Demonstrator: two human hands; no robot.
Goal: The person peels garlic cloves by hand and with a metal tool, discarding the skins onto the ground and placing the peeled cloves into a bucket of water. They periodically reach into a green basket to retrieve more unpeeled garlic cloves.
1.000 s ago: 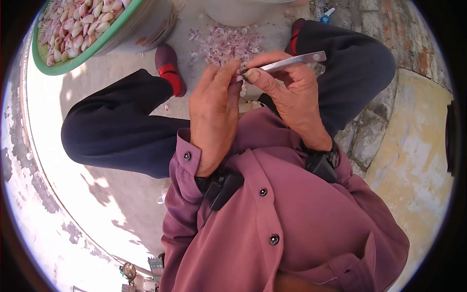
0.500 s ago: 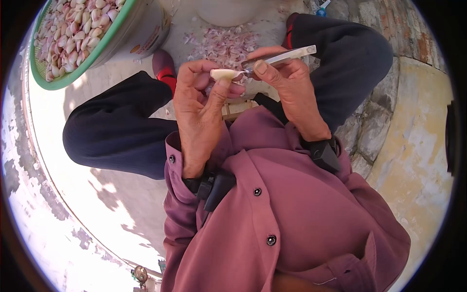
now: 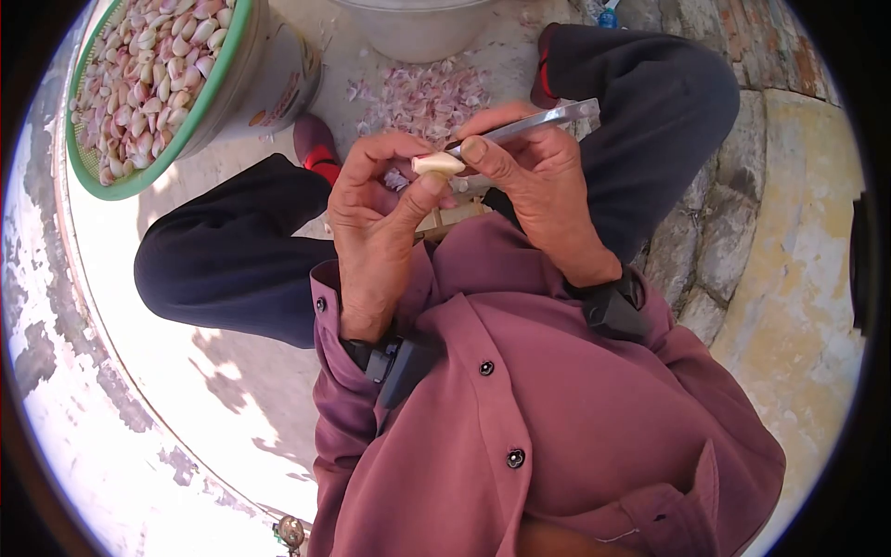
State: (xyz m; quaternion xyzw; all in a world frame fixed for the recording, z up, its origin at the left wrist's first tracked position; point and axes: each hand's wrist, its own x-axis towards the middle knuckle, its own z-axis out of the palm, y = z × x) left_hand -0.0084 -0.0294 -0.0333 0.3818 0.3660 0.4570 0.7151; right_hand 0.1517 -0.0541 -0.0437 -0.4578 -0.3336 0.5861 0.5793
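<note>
A pale, mostly bare garlic clove (image 3: 438,164) is pinched between the thumb and fingers of my left hand (image 3: 382,223). My right hand (image 3: 543,190) is closed on a small knife (image 3: 548,121) with a flat metallic handle that points up and to the right. The knife's tip end is at the clove's right side, partly hidden by my right thumb. Beneath and beyond my hands, a heap of pinkish garlic skins (image 3: 422,100) lies on the ground. A bit of whitish skin shows by my left fingers.
A green-rimmed basket (image 3: 113,193) of unpeeled-looking cloves sits on a bucket (image 3: 278,79) at the upper left. A pale tub (image 3: 418,32) stands beyond the skins. My bent legs are on both sides; a small blue object (image 3: 608,17) lies at the top right.
The clove has turned and sits slightly lower, with the knife closer against it. A strand of skin between clove and knife no longer shows. The view has shifted slightly.
</note>
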